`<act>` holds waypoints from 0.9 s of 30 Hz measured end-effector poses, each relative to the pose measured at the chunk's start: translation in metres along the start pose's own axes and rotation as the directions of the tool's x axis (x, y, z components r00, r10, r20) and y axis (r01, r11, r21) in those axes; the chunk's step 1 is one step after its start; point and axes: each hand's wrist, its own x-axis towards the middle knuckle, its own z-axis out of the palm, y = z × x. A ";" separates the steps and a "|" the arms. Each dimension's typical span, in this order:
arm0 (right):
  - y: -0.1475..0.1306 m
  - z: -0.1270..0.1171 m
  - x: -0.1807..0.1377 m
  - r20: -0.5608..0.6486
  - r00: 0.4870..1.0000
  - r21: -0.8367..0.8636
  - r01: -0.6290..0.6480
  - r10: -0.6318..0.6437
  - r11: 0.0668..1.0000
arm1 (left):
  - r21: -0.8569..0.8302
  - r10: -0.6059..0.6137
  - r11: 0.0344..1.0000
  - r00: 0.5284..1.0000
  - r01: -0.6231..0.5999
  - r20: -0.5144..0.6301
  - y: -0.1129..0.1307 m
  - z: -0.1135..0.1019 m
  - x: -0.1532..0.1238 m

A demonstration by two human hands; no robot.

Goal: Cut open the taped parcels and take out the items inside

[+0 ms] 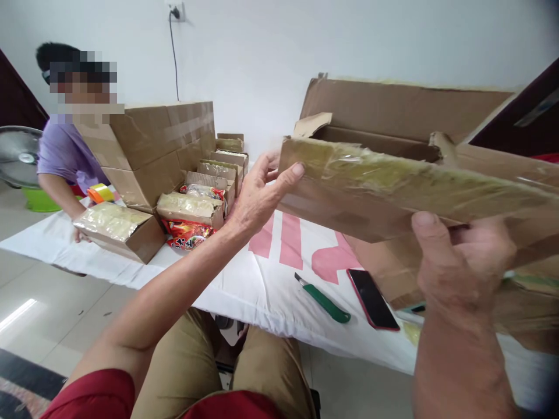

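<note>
A long cardboard box (349, 201) with yellowish, shiny tape along its upper edge is held up at the right, over the table. My left hand (266, 183) grips its left end, thumb on the front face and fingers behind. Under the front panel, my right hand (458, 256) is closed on the lower edge, thumb up and fingers curled partly out of sight. Below the box lie a green utility knife (325, 302), blade out, and a dark phone (372, 299) with a red edge. Whether the box joins the larger open carton (393, 110) behind is unclear.
Taped cartons (148, 145) are stacked at the left on the white cloth (262, 297). Smaller open boxes (192, 206) and a red food packet (187, 233) sit beside them. A co-worker (65, 151) is by a taped box (122, 230) and a tape roll (100, 193).
</note>
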 end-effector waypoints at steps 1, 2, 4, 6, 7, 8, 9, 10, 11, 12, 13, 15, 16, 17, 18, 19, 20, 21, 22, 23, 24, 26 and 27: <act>-0.001 0.003 -0.001 0.012 1.000 0.014 -0.029 0.028 0.999 | 0.007 -0.001 1.000 1.000 0.001 -0.013 0.004 -0.002 -0.004; -0.002 0.005 -0.003 0.034 0.998 0.025 -0.061 0.060 0.998 | 0.015 -0.005 1.000 1.000 0.005 -0.028 0.007 -0.005 -0.009; -0.003 0.011 -0.010 0.081 0.990 0.031 -0.114 0.112 0.993 | 0.037 -0.022 0.999 0.998 0.025 -0.064 0.013 -0.012 -0.020; -0.003 0.019 -0.021 0.120 0.980 0.000 -0.161 0.160 0.987 | 0.066 -0.048 0.996 0.992 0.055 -0.113 0.016 -0.022 -0.038; -0.002 0.023 -0.029 0.139 0.972 -0.036 -0.188 0.191 0.981 | 0.088 -0.066 0.993 0.987 0.079 -0.147 0.015 -0.028 -0.049; 0.000 0.028 -0.040 0.163 0.961 -0.070 -0.214 0.223 0.974 | 0.115 -0.086 0.987 0.978 0.109 -0.189 0.014 -0.036 -0.063; 0.003 0.034 -0.053 0.198 0.947 -0.095 -0.237 0.252 0.967 | 0.148 -0.109 0.978 0.965 0.147 -0.238 0.011 -0.045 -0.080; 0.007 0.041 -0.069 0.242 0.931 -0.108 -0.253 0.272 0.961 | 0.184 -0.139 0.963 0.947 0.197 -0.290 0.008 -0.054 -0.099; 0.011 0.048 -0.087 0.298 0.911 -0.109 -0.264 0.285 0.958 | 0.218 -0.170 0.942 0.923 0.255 -0.345 0.005 -0.065 -0.119; 0.014 0.056 -0.107 0.359 0.888 -0.096 -0.272 0.288 0.958 | 0.246 -0.206 0.915 0.895 0.319 -0.395 0.003 -0.077 -0.141; 0.018 0.066 -0.128 0.417 0.862 -0.089 -0.277 0.288 0.957 | 0.261 -0.245 0.885 0.862 0.386 -0.443 0.001 -0.090 -0.162; 0.021 0.089 -0.168 0.524 0.806 -0.067 -0.282 0.274 0.957 | 0.264 -0.284 0.833 0.786 0.486 -0.549 0.002 -0.119 -0.199; 0.021 0.104 -0.186 0.560 0.789 -0.032 -0.283 0.252 0.959 | 0.272 -0.274 0.814 0.753 0.513 -0.598 0.004 -0.135 -0.213; 0.020 0.121 -0.200 0.585 0.780 0.010 -0.282 0.223 0.959 | 0.296 -0.247 0.797 0.731 0.526 -0.636 0.007 -0.151 -0.223; 0.019 0.140 -0.212 0.600 0.776 0.055 -0.282 0.194 0.958 | 0.334 -0.209 0.777 0.719 0.533 -0.663 0.010 -0.168 -0.229; 0.018 0.159 -0.221 0.610 0.774 0.096 -0.286 0.170 0.953 | 0.376 -0.170 0.753 0.712 0.540 -0.682 0.012 -0.184 -0.233; 0.018 0.180 -0.228 0.623 0.766 0.129 -0.298 0.156 0.946 | 0.409 -0.138 0.725 0.699 0.554 -0.702 0.013 -0.199 -0.234; 0.019 0.199 -0.234 0.643 0.750 0.150 -0.322 0.155 0.935 | 0.421 -0.121 0.693 0.671 0.585 -0.732 0.011 -0.212 -0.235; 0.021 0.215 -0.239 0.667 0.727 0.159 -0.354 0.164 0.922 | 0.409 -0.119 0.662 0.627 0.628 -0.770 0.008 -0.222 -0.236; 0.024 0.229 -0.244 0.690 0.703 0.159 -0.383 0.175 0.910 | 0.379 -0.122 0.636 0.573 0.672 -0.810 0.003 -0.229 -0.240; 0.028 0.238 -0.249 0.708 0.681 0.153 -0.408 0.188 0.900 | 0.342 -0.130 0.616 0.520 0.710 -0.844 -0.003 -0.234 -0.246; 0.038 0.245 -0.260 0.728 0.653 0.133 -0.433 0.209 0.891 | 0.317 -0.138 0.599 0.484 0.736 -0.864 -0.019 -0.233 -0.265; 0.042 0.244 -0.266 0.733 0.645 0.124 -0.437 0.215 0.891 | 0.330 -0.147 0.594 0.502 0.734 -0.852 -0.027 -0.229 -0.277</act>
